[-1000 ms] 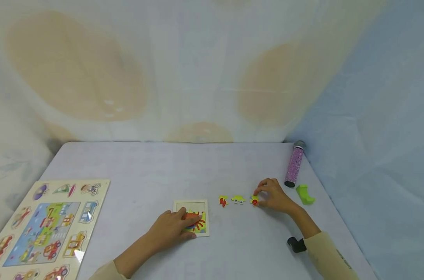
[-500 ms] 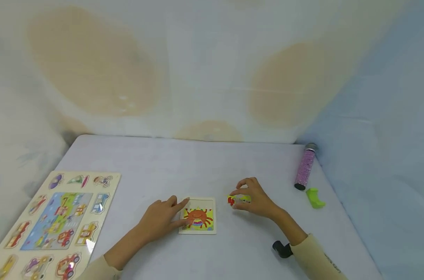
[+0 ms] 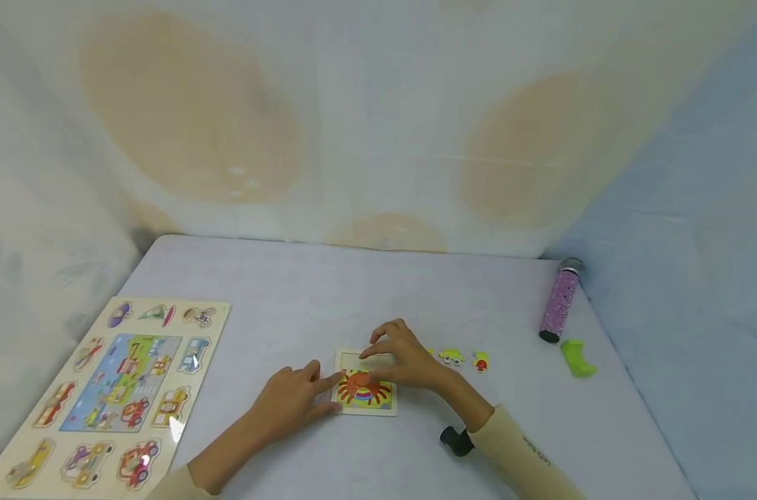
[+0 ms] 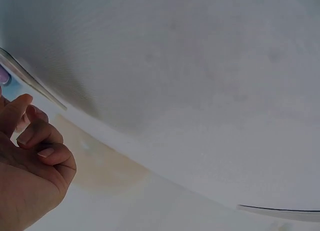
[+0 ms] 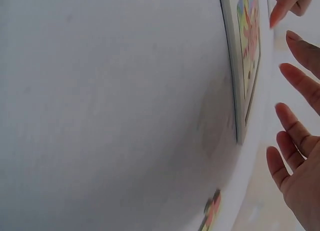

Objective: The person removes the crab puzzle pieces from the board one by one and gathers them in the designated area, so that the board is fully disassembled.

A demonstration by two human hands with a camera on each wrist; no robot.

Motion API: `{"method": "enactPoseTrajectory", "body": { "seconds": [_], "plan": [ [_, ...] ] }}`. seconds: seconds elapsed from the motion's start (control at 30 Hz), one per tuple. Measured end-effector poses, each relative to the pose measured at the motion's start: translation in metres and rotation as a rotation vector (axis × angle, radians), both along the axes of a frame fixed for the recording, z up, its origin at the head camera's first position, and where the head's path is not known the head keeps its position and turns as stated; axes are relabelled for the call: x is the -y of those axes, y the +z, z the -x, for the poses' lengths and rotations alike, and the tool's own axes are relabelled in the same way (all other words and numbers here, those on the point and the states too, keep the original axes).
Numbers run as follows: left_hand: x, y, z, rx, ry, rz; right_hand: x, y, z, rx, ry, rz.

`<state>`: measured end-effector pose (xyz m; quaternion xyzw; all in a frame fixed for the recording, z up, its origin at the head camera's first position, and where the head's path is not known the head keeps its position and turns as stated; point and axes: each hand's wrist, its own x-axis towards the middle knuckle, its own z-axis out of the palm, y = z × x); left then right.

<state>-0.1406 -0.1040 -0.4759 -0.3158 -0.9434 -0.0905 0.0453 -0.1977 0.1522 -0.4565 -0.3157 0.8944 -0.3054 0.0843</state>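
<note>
A small square crab puzzle (image 3: 364, 389) in a pale wooden frame lies on the white table, with a bare strip along its top. My left hand (image 3: 287, 403) is at the frame's left side, index finger and thumb extended to its edge. Above the puzzle's right part hovers my right hand (image 3: 410, 361), fingers spread, with nothing visible between them; in the right wrist view the fingers (image 5: 300, 83) stand apart from the board. Beyond that hand lie a green piece with eyes (image 3: 451, 357), a red-and-yellow piece (image 3: 480, 361) and another piece mostly hidden by the hand.
On the left lies a large vehicle puzzle board (image 3: 119, 396). A purple glittery microphone (image 3: 560, 305) and a bright green curved block (image 3: 578, 358) are at the right edge. A small black device (image 3: 457, 441) shows beside the right sleeve.
My right hand has left the rightmost loose piece and moved left to above the crab puzzle. My left hand has drawn back from the crab picture to the frame's left edge.
</note>
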Motion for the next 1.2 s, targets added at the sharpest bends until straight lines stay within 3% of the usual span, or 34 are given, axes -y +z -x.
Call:
{"method": "enactPoseTrajectory", "body": {
  "seconds": [0.3, 0.5, 0.73, 0.93, 1.2],
  "plan": [
    [0.001, 0.002, -0.008, 0.008, -0.055, 0.023, 0.018, -0.003, 0.001, 0.047, 0.036, -0.048],
    [0.003, -0.002, -0.010, -0.018, -0.087, 0.039, 0.026, -0.007, 0.002, 0.018, 0.064, -0.089],
    [0.004, -0.002, -0.012, -0.016, -0.082, 0.074, 0.030, -0.010, -0.001, -0.023, 0.076, -0.129],
    [0.003, -0.006, -0.012, -0.040, -0.096, 0.099, 0.031, -0.009, -0.002, -0.030, 0.080, -0.110],
    [0.001, -0.009, -0.012, -0.017, -0.077, 0.083, 0.032, -0.012, -0.002, -0.033, 0.072, -0.073]
  ]
}}
